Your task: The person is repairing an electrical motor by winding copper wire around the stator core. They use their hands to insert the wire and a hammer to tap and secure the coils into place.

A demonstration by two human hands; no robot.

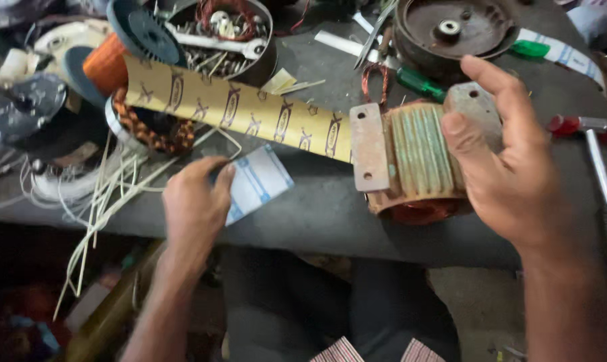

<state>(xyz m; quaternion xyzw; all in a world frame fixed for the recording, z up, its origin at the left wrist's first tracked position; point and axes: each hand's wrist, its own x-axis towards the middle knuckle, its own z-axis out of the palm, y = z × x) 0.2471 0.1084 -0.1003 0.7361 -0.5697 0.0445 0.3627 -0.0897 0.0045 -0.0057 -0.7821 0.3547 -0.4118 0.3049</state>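
Observation:
My right hand (pixel 511 167) grips a small motor stator (pixel 414 157) with a ribbed greenish core, copper winding underneath and a rusty mounting plate on its left end. It rests near the front edge of the grey workbench (pixel 317 214). My left hand (pixel 196 204) lies on the bench and pinches a small white and blue paper slip (pixel 260 182) by its left edge. A long strip of yellow patterned insulation paper (pixel 236 107) lies behind both hands and reaches the stator.
A metal tub of bolts with a spanner (pixel 226 40) stands at the back. Left are an orange wire spool (pixel 105 64), a wound coil (pixel 152 134) and loose white sleeves (pixel 109 194). A round motor cover (pixel 451 30), green screwdriver (pixel 420 82) and hammer (pixel 601 174) lie right.

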